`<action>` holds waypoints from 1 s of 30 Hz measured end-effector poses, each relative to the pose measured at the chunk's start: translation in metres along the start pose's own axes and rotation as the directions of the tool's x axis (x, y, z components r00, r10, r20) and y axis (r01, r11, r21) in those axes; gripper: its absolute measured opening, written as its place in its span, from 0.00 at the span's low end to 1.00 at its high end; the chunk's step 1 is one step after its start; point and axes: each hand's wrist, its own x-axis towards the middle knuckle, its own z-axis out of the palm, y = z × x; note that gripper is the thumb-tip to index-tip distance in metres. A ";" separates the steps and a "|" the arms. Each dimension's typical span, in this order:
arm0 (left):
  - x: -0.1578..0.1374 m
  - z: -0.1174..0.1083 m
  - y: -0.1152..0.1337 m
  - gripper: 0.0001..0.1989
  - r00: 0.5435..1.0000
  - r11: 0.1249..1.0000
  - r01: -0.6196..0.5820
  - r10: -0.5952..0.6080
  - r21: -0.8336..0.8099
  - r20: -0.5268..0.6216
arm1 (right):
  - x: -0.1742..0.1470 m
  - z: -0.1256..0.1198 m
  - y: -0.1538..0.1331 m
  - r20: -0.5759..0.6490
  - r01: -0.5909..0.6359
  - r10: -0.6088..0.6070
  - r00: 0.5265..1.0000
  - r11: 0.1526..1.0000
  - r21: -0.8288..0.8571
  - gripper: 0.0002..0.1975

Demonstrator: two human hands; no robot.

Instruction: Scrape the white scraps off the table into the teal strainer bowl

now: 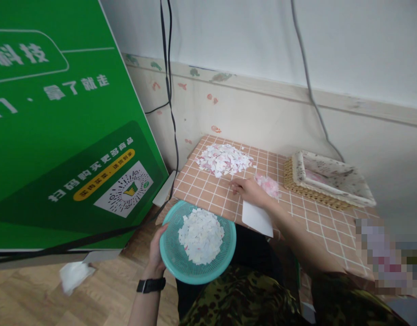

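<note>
My left hand (157, 248) grips the left rim of a round turquoise plastic basket (169, 267), held at the table's front edge above my lap. Small white paper scraps (201, 236) fill the middle of the basket. Over the tabletop, my right hand (246, 189) has its fingers curled; whether they pinch anything is too small to see. Just beyond that hand lies a loose pile of white and pinkish paper scraps (225, 159). Beside its wrist is a small heap of pink scraps (268, 185), and a white sheet (257, 218) lies partly under the forearm.
The table (211, 185) has a brown cloth with a white grid. A lined wicker basket (317, 195) stands at its back right. A green sign panel (75, 136) rises at the left, and black cables (169, 90) hang before it. Crumpled white paper (75, 276) lies on the floor.
</note>
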 end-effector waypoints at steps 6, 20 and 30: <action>0.000 0.000 -0.001 0.08 1.000 1.000 -0.016 0.016 0.004 -0.027 | -0.001 0.001 0.007 -0.053 -0.019 0.015 0.998 0.997 -0.075 0.11; 0.000 0.000 0.000 0.08 0.999 1.000 -0.004 0.005 0.020 -0.037 | -0.011 -0.008 -0.002 0.196 -0.080 0.062 0.979 0.993 0.086 0.13; 0.001 -0.003 0.009 0.07 0.999 0.999 -0.026 0.027 0.037 -0.025 | -0.026 -0.011 -0.007 0.589 -0.023 -0.028 0.808 0.997 0.079 0.10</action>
